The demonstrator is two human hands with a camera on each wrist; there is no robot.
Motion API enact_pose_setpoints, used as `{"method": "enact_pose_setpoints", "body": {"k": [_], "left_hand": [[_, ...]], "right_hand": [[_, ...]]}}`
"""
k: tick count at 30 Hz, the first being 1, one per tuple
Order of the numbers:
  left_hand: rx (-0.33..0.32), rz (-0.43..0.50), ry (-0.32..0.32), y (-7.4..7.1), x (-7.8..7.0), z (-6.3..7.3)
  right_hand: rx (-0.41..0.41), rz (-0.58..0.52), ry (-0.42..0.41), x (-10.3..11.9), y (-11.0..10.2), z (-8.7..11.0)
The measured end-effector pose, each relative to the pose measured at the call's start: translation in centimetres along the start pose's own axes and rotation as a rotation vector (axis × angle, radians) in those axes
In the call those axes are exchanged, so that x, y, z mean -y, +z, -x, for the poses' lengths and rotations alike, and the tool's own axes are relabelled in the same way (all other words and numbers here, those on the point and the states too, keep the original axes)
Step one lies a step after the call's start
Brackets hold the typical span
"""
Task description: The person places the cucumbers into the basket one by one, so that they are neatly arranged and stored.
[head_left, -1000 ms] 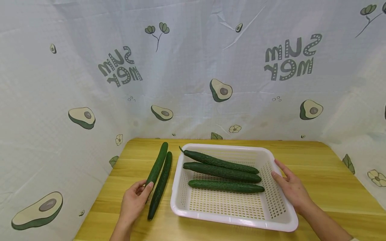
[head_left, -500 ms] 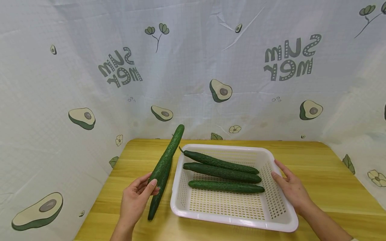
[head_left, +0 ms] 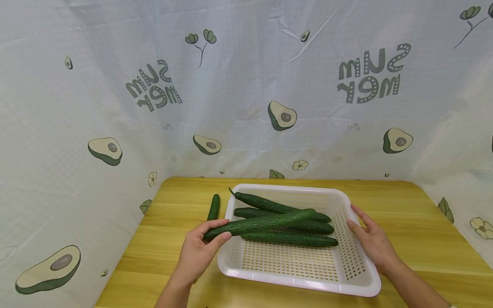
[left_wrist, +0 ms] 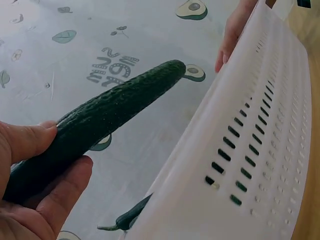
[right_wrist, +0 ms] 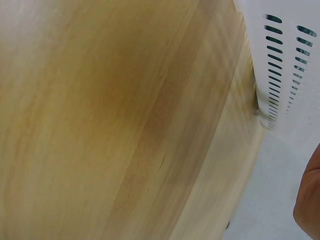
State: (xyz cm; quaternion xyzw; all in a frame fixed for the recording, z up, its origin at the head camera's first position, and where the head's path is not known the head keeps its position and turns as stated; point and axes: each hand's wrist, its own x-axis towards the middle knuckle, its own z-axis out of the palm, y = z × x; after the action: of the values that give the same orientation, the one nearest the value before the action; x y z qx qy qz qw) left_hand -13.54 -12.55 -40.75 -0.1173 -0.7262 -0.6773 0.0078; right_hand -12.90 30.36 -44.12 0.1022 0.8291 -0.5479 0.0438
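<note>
My left hand [head_left: 198,250] pinches a long green cucumber [head_left: 265,223] near its near end, between thumb and fingers. In the head view the cucumber's far end reaches over the white basket [head_left: 289,280]; the left wrist view shows the cucumber [left_wrist: 115,110] raised beside the basket wall [left_wrist: 185,200]. Three other cucumbers lie crosswise inside, the farthest cucumber [head_left: 254,199] with a thin stem poking over the rim. At the basket's right side, my right hand [head_left: 371,241] holds the rim, thumb over its edge. Another cucumber [head_left: 214,206] lies left of the basket, partly hidden behind my left hand.
Everything stands on a yellow wood-grain table [head_left: 400,205]. Behind it and along both sides hangs a white curtain [head_left: 239,85] printed with avocados. The right wrist view mostly takes in the tabletop [right_wrist: 125,115] and the slotted basket wall [right_wrist: 287,65].
My left hand has lifted one cucumber off the table, swung it from lengthwise to crosswise, and carried it right over the basket. My right hand and the basket have stayed put.
</note>
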Motion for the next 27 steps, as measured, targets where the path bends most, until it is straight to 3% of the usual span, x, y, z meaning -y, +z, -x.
{"method": "enact_pose_setpoints", "body": {"k": [4, 11, 15, 21, 27], "left_hand": [[0.08, -0.017, 0.009, 1.1, -0.1, -0.4], [0.185, -0.112, -0.033, 3.4, -0.7, -1.0], [0.254, -0.169, -0.026, 4.7, -0.5, -1.1], [0.346, -0.225, -0.066, 6.8, -0.3, -1.2], [0.352, -0.236, -0.089, 7.8, -0.1, -1.2]], "right_hand": [[-0.002, -0.006, 0.0, -0.2, 0.0, 0.0], [-0.002, -0.01, -0.003, -0.1, 0.0, 0.2], [-0.001, -0.003, 0.0, 0.0, -0.1, 0.2], [-0.002, 0.01, -0.001, 0.0, -0.1, 0.2], [-0.009, 0.012, -0.012, 0.0, -0.1, 0.3]]}}
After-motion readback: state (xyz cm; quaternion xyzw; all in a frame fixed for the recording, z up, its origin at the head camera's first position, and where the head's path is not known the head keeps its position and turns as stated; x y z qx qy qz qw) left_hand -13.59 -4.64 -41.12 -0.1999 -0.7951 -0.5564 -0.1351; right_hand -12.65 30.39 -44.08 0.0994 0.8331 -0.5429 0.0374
